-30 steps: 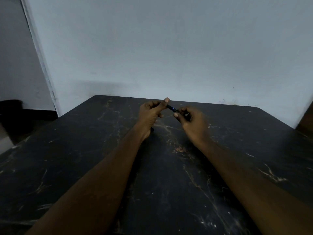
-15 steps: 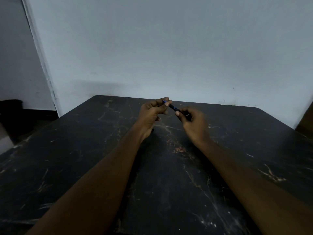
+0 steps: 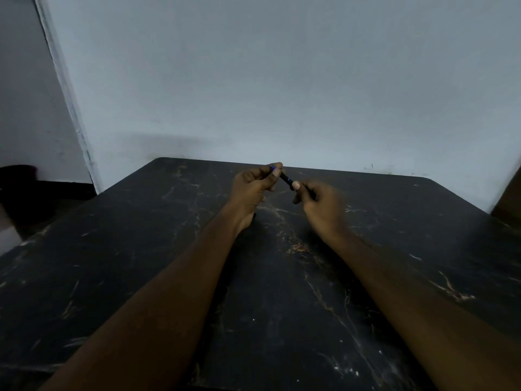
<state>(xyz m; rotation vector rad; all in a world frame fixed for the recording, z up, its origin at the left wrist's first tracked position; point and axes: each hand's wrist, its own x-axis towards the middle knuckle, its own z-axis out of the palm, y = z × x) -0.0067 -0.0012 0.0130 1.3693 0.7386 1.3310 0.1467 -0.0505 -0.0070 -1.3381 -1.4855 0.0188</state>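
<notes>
Nearest, at the bottom of the frame, two bare forearms come in from the lower left and lower right corners, the left forearm [image 3: 169,306] and the right forearm [image 3: 423,306] slanting towards each other above a black tabletop [image 3: 127,263] veined with pale, rusty cracks like marble. Further in, just above the middle of the frame, the two hands meet over the far part of the table. The left hand [image 3: 253,190] is curled, its thumb and fingertips pinching one end of a dark stick [image 3: 286,178], slim and pen-like, with small blue flecks along it. The right hand [image 3: 318,204], a little blurred, has its fingers folded in and grips the other end, thumb tip pressed against the stick. The stick runs on a slant between them, higher at the left hand's end, held up off the tabletop just in front of its far edge. Behind the table a plain pale grey-blue wall [image 3: 282,80] fills the upper frame, with a white corner strip [image 3: 67,94] running down the upper left.
</notes>
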